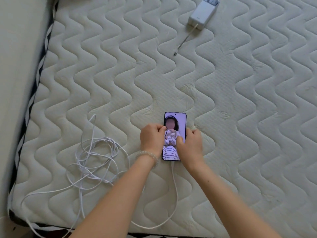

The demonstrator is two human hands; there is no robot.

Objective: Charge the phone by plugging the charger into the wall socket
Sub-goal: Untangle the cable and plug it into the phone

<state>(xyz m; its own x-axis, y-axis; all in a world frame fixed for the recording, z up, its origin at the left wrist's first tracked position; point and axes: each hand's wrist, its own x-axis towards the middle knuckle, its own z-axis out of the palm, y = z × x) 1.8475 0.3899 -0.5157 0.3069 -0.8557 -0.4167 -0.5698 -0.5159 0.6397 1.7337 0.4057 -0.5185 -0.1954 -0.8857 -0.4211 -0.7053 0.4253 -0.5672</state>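
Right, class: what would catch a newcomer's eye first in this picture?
A lit phone lies near the middle of the quilted mattress, gripped by the left hand and right hand. A tangled white cable sprawls left of it; a white power bank sits far top right.

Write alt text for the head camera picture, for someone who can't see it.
Two bare hands, left hand and right hand, rest on a lit phone lying on a quilted mattress, a white charging cable plugged into its near end. The cable runs to a loose tangle at the left. A white power bank with a short cable lies at the far edge.
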